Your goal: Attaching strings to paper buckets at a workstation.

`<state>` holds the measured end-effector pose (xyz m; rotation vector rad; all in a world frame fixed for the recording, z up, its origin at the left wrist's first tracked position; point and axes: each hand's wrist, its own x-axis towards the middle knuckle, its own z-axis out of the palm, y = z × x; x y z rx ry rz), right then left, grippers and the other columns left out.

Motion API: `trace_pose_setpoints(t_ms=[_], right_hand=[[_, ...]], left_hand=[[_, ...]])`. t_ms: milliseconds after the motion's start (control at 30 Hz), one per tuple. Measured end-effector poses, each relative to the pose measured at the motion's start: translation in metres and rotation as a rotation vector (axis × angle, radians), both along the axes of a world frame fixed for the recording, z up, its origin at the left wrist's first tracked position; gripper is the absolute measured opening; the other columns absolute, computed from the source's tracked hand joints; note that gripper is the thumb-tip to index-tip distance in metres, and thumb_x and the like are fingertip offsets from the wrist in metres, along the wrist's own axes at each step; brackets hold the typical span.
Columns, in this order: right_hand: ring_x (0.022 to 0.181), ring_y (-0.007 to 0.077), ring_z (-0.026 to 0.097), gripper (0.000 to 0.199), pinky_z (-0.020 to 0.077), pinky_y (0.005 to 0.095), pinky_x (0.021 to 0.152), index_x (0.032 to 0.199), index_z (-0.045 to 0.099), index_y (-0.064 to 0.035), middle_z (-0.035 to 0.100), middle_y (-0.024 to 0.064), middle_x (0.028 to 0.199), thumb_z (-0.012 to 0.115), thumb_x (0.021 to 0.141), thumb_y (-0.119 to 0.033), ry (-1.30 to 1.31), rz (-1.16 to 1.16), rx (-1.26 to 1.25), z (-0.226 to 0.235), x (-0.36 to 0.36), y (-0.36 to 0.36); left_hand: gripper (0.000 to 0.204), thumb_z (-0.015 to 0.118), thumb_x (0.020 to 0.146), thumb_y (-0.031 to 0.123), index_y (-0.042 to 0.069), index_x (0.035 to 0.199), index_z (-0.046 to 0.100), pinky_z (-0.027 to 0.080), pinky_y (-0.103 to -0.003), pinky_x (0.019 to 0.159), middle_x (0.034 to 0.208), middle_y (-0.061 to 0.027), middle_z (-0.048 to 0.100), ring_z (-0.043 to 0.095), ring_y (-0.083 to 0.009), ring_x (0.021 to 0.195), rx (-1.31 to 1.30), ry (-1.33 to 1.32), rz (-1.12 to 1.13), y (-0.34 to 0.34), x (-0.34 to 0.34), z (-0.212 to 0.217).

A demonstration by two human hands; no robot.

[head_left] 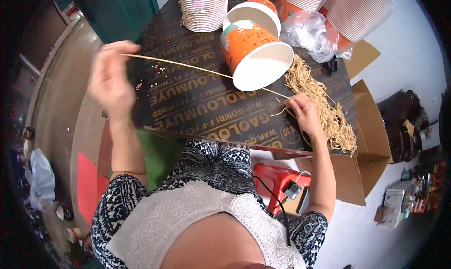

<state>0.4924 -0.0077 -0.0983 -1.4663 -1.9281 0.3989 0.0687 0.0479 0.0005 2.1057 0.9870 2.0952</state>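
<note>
A beige cord (178, 63) is stretched in a nearly straight line across the table. At the left, my raised left hand (112, 78), slightly blurred, pinches one end of it. My right hand (306, 114) closes on the cord's other part near the table's front right, with a loose tail beside its fingers. Between them an orange paper bucket (251, 48) with a white round end lies tilted on its side. The cord meets that end's lower rim and comes out on the right; whether it runs through holes cannot be seen. A heap of beige cords (324, 110) lies right beside my right hand.
The black printed tabletop (202, 114) carries small scattered bits (159, 70) at left. Behind the bucket are another bucket (260, 14), a tall stack of white-rimmed buckets (203, 8), more stacks at right and crumpled clear plastic (307, 31). An open cardboard box (369, 142) stands against the right edge.
</note>
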Motion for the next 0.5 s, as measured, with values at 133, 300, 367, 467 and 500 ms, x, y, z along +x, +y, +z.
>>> trace_pose_setpoints(t_ms=[133,300,367,467,500], right_hand=[[0.090,0.0224,0.058,0.011,0.0458,0.0329,0.079,0.099,0.066,-0.0005,0.060,0.0108,0.092,0.058,0.091,-0.003,-0.063,0.013,0.026,0.007,0.016,0.010],[0.123,0.0265,0.052,0.036,0.0375,0.0392,0.106,0.119,0.060,-0.0005,0.058,0.0132,0.126,0.055,0.084,-0.010,0.447,0.236,0.169,0.056,-0.077,-0.023],[0.119,0.0232,0.053,0.044,0.0383,0.0366,0.104,0.129,0.052,0.0032,0.056,0.0141,0.126,0.049,0.099,-0.030,0.846,0.498,0.016,0.057,-0.125,-0.051],[0.102,0.0146,0.056,0.051,0.0444,0.0302,0.091,0.128,0.050,0.0026,0.059,0.0087,0.112,0.046,0.102,-0.041,1.064,0.418,-0.199,0.044,-0.162,-0.083],[0.091,0.0105,0.055,0.043,0.0440,0.0259,0.081,0.121,0.054,0.0019,0.060,0.0054,0.103,0.050,0.102,-0.037,1.205,0.492,-0.321,0.036,-0.155,-0.088]], left_hand=[[0.016,0.047,0.094,0.003,-0.003,0.081,0.055,0.046,-0.037,0.080,0.090,-0.0163,0.064,0.059,-0.0237,0.084,0.034,0.065,-0.292,-0.023,-0.029,0.018],[0.012,0.070,0.066,0.012,0.007,0.072,0.061,0.046,-0.042,0.074,0.080,-0.0072,0.057,0.055,-0.0274,0.075,-0.091,0.622,-0.535,-0.064,0.032,0.034],[0.014,0.067,0.070,0.014,0.008,0.080,0.060,0.044,-0.041,0.079,0.077,-0.0047,0.049,0.053,-0.0254,0.076,0.085,0.808,-0.682,-0.058,0.060,0.029],[0.013,0.067,0.071,0.014,0.009,0.079,0.058,0.043,-0.043,0.084,0.076,-0.0032,0.048,0.053,-0.0239,0.074,0.146,0.832,-0.689,-0.059,0.084,0.021],[0.013,0.068,0.071,0.015,0.011,0.074,0.056,0.044,-0.045,0.087,0.074,-0.0022,0.048,0.053,-0.0230,0.072,0.180,0.800,-0.669,-0.059,0.089,0.017]])
